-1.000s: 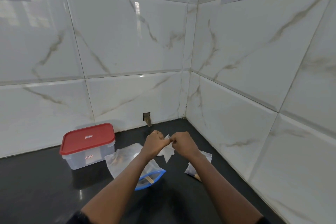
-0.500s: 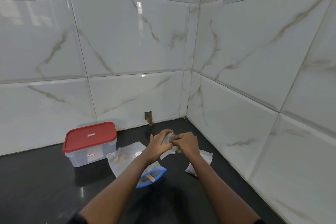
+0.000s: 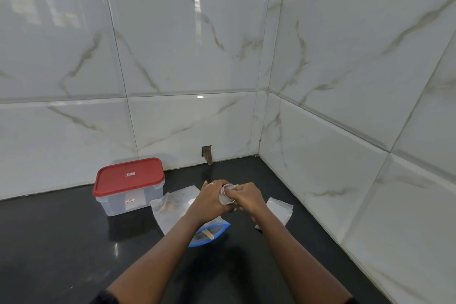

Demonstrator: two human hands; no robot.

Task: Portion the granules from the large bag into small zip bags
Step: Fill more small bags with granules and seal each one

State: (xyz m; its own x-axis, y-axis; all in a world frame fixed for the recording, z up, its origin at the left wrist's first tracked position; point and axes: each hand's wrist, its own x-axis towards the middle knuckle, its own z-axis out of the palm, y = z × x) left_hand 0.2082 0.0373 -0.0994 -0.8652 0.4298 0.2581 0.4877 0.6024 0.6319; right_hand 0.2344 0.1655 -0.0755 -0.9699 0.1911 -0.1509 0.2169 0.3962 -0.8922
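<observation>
We see both hands meeting above the black surface (image 3: 61, 242), near the corner of the tiled wall (image 3: 172, 57). The left hand (image 3: 209, 198) and the right hand (image 3: 249, 197) hold one small zip bag (image 3: 225, 196) between them. It is crumpled and lifted off the surface. The fingers of both hands are curled in and pinch the bag from either side, knuckles nearly touching. A thin ring (image 3: 210, 183) sits on one left finger.

Below the left wrist lies the large bag (image 3: 172, 207), flat on the surface, its blue zip edge (image 3: 212, 236) turned toward us. Brownish contents (image 3: 169, 205) show faintly through the clear plastic, too blurred for us to say more. A wooden stick (image 3: 207, 234) shows at the blue edge; we cannot tell whether it is inside the bag or on top of it.

Just right of the right hand rests a pile of small bags (image 3: 278, 210), close to the side wall. To the left of the large bag, just beside it, stands a clear box (image 3: 123, 202) closed with a red lid (image 3: 129, 176). A small hole (image 3: 206, 153) breaks the wall tile behind the hands
</observation>
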